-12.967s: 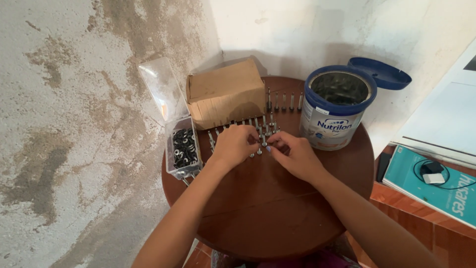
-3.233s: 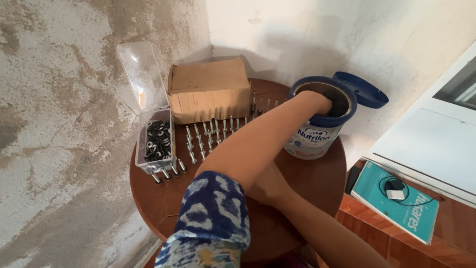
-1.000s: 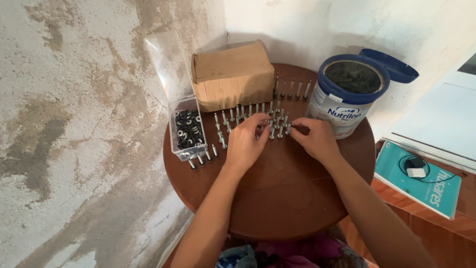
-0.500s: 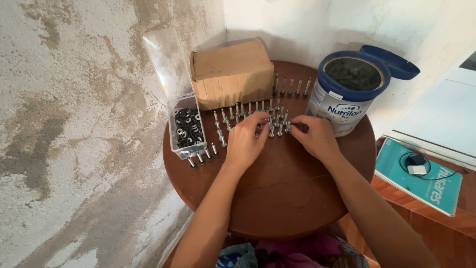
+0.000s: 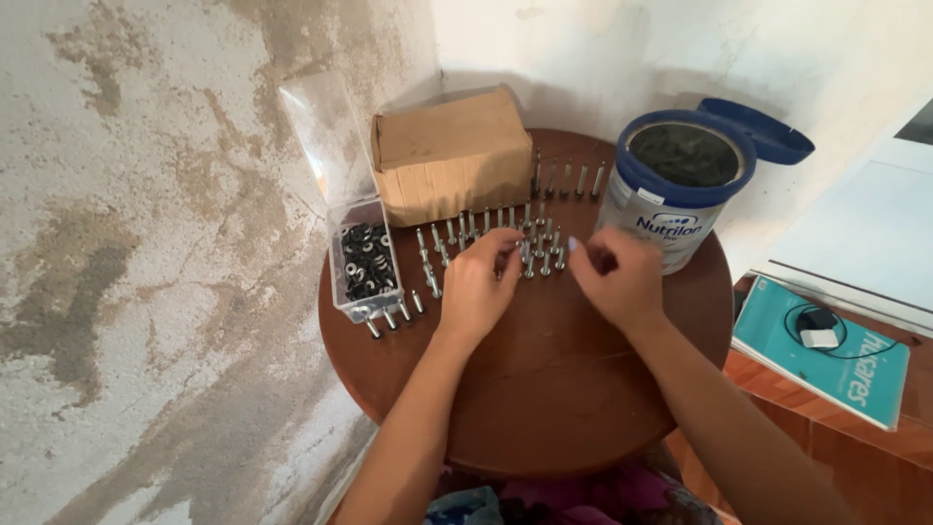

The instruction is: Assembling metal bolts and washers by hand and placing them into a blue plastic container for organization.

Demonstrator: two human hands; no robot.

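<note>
Several metal bolts (image 5: 540,255) stand upright in rows on a round brown wooden table (image 5: 544,389). My left hand (image 5: 479,287) rests at the left side of the middle cluster, its fingertips pinched on a bolt (image 5: 516,255). My right hand (image 5: 616,279) lies just right of the cluster with its fingers curled in; whatever is inside the fist is hidden. A row of taller bolts (image 5: 567,181) stands behind, by the cardboard box.
A clear plastic box (image 5: 363,262) of dark nuts, lid up, sits at the table's left. A brown cardboard box (image 5: 449,154) stands at the back. At the right is a blue-rimmed tin (image 5: 677,190) with its lid open. A teal book (image 5: 826,355) lies off to the right.
Both hands have stayed at the bolt cluster over the last second, with only small finger movements. Earlier, one arm reached into the tin and came back.
</note>
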